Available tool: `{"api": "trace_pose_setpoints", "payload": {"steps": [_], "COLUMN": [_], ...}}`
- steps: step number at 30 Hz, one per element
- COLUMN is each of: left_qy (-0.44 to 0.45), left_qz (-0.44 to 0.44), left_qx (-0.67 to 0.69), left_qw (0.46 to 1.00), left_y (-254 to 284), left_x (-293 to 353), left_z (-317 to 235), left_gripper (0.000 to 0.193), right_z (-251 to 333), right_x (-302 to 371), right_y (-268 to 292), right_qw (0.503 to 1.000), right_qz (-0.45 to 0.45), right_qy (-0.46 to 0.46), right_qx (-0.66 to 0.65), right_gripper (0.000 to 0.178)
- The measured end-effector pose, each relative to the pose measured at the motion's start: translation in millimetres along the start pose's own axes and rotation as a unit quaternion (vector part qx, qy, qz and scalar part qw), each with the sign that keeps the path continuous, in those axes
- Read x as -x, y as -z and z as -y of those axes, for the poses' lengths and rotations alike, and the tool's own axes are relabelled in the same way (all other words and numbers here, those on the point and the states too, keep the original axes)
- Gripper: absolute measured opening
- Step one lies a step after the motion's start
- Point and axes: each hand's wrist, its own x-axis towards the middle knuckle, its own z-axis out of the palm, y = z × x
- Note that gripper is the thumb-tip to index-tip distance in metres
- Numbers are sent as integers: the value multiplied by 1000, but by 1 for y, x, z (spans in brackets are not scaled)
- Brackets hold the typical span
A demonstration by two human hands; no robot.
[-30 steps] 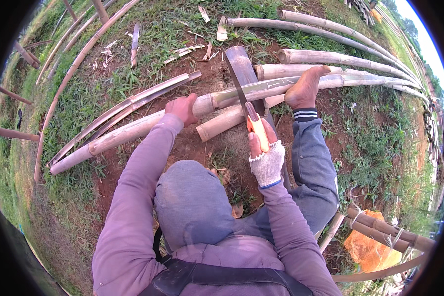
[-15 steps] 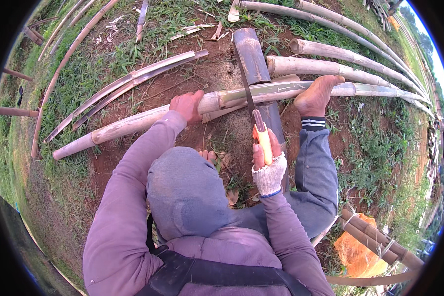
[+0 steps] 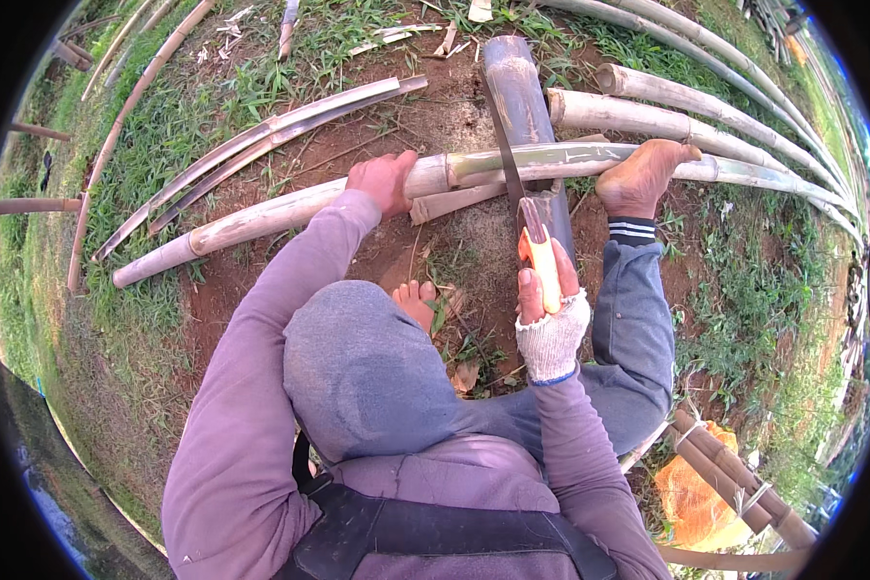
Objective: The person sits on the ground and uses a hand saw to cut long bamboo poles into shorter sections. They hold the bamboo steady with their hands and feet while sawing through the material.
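Note:
A long pale bamboo pole lies across in front of me, over a thick dark bamboo log. My left hand, bare, is closed around the pole left of the log. In my right hand, wearing a white knitted glove with bare fingertips, is the orange and yellow handle of a handsaw. Its long dark blade crosses the pole beside the log, pointing away from me; how deep it sits in the bamboo cannot be made out. My bare right foot presses on the pole farther right.
Several long bamboo poles fan out at the far right. Split bamboo lengths lie on the grass at the left. A short bamboo piece rests under the pole. An orange net sack sits by tied bamboo at lower right.
The whole view has shifted slightly, and more of my left foot shows. Against the pole, the saw has slid a little toward me. Both hands keep their holds.

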Motion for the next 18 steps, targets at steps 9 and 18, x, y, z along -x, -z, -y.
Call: {"api": "trace_pose_setpoints", "payload": {"steps": [9, 18], "left_qy": [-1, 0], "left_qz": [-17, -8], "left_qx": [-16, -10], "left_qw": [1000, 1000], "left_y": [-10, -4], "left_x": [-4, -1], "left_z": [-5, -1], "left_gripper": [62, 63], "right_z": [8, 30], "right_x": [21, 73], "right_y": [20, 37], "right_qw": [990, 986], "right_qz": [-13, -43], "right_qy": [123, 122], "right_qx": [75, 100], "right_gripper": [58, 54]}}
